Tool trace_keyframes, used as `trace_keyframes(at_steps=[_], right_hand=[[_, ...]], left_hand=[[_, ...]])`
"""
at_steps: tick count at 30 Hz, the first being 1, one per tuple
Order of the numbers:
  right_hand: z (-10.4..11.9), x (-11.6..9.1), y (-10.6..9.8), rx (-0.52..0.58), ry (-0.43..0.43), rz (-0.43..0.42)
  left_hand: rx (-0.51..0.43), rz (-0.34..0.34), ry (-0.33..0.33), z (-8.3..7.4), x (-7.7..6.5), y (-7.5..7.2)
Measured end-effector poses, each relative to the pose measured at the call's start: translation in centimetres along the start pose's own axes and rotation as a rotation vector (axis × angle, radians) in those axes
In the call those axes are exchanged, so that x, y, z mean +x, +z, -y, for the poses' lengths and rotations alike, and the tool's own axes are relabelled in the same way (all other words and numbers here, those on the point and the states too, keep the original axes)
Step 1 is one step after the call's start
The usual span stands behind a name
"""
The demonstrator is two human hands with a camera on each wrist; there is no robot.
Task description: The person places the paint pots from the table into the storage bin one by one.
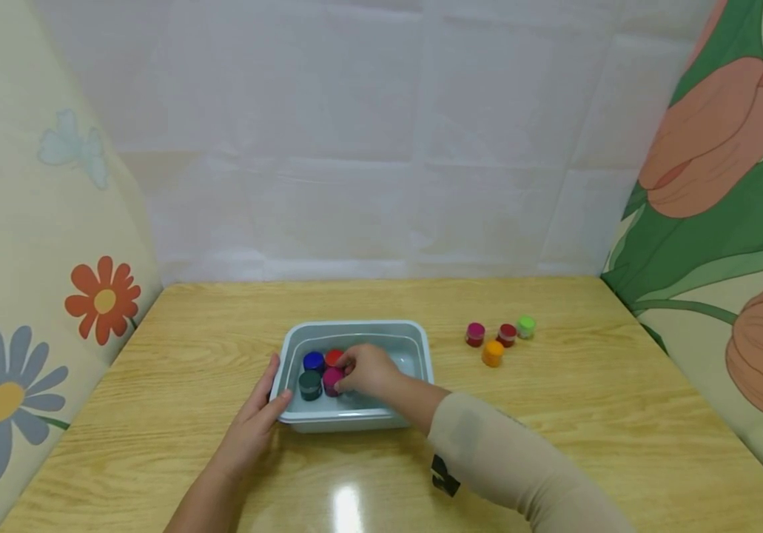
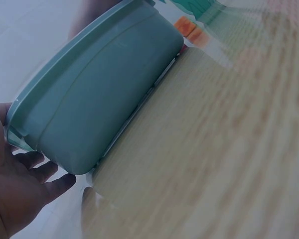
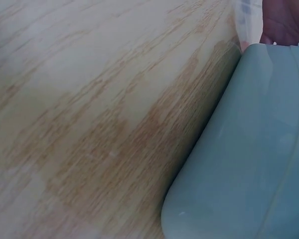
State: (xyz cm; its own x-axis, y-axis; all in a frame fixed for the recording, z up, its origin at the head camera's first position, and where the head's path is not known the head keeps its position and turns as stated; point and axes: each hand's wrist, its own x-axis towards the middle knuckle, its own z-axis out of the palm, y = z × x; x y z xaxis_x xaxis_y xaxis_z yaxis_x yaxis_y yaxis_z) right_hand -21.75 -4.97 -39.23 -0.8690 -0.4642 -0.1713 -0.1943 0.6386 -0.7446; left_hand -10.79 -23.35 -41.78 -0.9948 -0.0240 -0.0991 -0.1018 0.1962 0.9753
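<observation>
I see the right hand [image 1: 369, 370] pinching a magenta jar [image 1: 331, 381] inside the tub [image 1: 354, 425], apparently placing it; the left hand [image 1: 257, 420] grips the tub's near side. Next probably calls for release, then reaching rightward to the orange jar [image 1: 493, 354].

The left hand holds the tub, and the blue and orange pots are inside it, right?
Not quite: the head view shows the orange pot on the table, beside the tub. The left hand holds the tub, with the blue pot inside.
</observation>
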Motion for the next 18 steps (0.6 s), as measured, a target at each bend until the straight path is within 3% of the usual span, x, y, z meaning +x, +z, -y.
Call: trace_keyframes(at_steps=[8,18], right_hand=[[-0.2,-0.8,-1.0,0.047,-0.024,0.000],[-1.1,-2.3,-4.6,0.182,-0.051,-0.017]], left_hand=[[0.005,0.001,-0.007,-0.1,0.0,0.1],[0.008,-0.007,-0.008,0.0,0.0,0.0]])
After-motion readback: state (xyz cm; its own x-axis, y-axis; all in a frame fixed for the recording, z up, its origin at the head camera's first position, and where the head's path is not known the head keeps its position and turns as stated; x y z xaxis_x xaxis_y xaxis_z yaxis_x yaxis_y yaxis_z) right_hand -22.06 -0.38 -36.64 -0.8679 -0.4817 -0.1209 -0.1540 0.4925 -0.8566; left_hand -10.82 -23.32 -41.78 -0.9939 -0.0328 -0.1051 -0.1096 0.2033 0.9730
